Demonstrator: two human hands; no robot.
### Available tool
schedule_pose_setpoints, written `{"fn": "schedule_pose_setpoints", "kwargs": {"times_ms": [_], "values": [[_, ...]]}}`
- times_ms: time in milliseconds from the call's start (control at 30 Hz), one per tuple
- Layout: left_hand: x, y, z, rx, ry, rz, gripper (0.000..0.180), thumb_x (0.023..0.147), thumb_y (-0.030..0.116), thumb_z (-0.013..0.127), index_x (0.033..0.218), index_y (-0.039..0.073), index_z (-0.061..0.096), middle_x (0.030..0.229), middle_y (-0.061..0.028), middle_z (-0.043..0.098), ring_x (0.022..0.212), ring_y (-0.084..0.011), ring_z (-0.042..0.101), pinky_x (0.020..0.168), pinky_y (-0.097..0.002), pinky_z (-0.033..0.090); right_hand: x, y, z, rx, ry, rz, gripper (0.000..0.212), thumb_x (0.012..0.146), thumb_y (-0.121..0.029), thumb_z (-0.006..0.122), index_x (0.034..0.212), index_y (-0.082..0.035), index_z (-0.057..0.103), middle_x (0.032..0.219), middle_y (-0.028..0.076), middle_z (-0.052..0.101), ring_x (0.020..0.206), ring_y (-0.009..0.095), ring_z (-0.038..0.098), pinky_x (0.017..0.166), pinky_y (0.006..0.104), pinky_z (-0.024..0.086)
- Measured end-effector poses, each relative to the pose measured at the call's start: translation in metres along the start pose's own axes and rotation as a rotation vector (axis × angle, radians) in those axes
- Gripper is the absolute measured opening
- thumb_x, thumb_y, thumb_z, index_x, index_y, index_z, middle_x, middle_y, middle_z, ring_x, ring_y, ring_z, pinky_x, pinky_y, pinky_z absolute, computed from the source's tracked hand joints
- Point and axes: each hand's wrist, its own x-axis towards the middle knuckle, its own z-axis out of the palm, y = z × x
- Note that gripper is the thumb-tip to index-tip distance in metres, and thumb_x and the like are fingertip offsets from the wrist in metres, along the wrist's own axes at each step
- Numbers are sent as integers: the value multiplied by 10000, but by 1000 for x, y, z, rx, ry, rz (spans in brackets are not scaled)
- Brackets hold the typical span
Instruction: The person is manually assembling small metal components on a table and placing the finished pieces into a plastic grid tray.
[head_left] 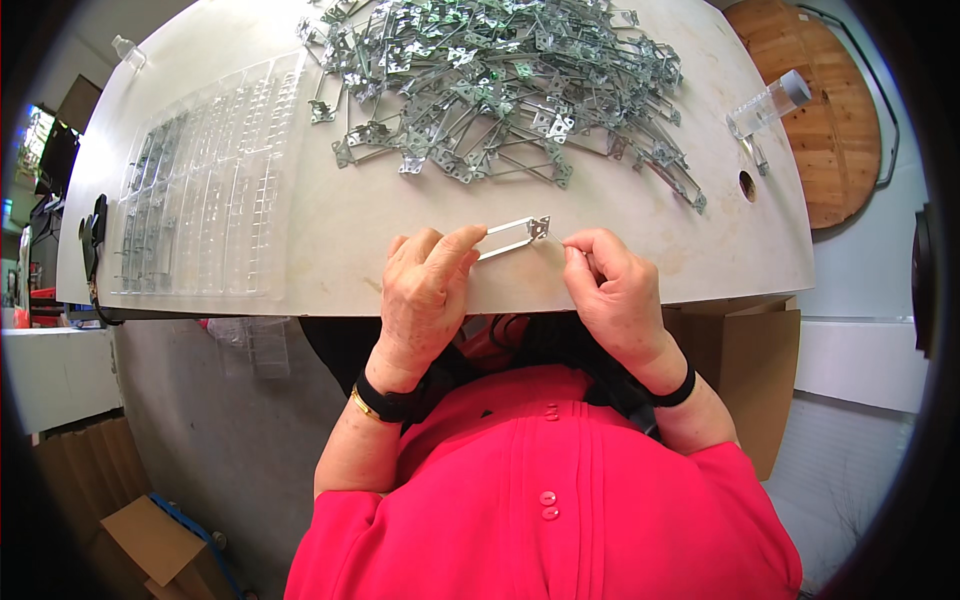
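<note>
Metal bracket frame (512, 236), thin and probably light, springy and sharp-edged, sits at the counter (350, 230) near edge, pinched between both hands: left hand (425, 290) grasping its 9 o'clock end, right hand (610, 285) pinching at its 3 o'clock tab. Heap of brackets (500, 90) lies at 12 o'clock.

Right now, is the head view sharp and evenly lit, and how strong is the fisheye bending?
Head view: evenly lit, sharp on the thin silver metal frame between left hand and right hand; the pale round-edged worktable bows strongly; black vignette rings the corners.

Head camera — looks steeply down, close over table (400, 215).
</note>
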Motion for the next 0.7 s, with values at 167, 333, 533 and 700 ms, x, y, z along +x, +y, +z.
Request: {"fn": "schedule_pose_setpoints", "kwargs": {"times_ms": [167, 333, 533, 700], "values": [[1, 1, 0, -3, -4, 1, 363, 879, -34, 770, 1211, 113, 753, 795, -51, 596, 740, -259, 609, 745, -390, 446, 0, 4, 2, -6, 24, -22, 50, 981, -38, 708, 1028, -42, 689, 759, 162, 701, 611, 314, 705, 574, 394, 533], [0, 0, 1, -7, 3, 0, 368, 874, -35, 777, 1209, 114, 754, 795, -51, 593, 739, -259, 606, 742, -391, 447, 2, 3, 3, -8, 21, -21, 65, 979, -38, 709, 1037, -48, 681, 770, 160, 707, 622, 325, 712, 580, 402, 541], [1, 1, 0, -6, 1, -2, 365, 873, -31, 779, 1206, 116, 753, 797, -51, 596, 739, -258, 606, 741, -391, 443, 4, 4, 5, -50, 27, -66, 77, 978, -34, 706, 1042, -50, 666, 788, 164, 719, 639, 343, 720, 582, 417, 548], [0, 1, 0, -3, -7, -7, 359, 877, -29, 774, 1205, 115, 752, 800, -50, 600, 740, -256, 607, 741, -389, 437, 5, 4, 6, -49, 29, -82, 86, 976, -33, 710, 1045, -47, 661, 788, 171, 718, 643, 352, 721, 580, 423, 546]]}}
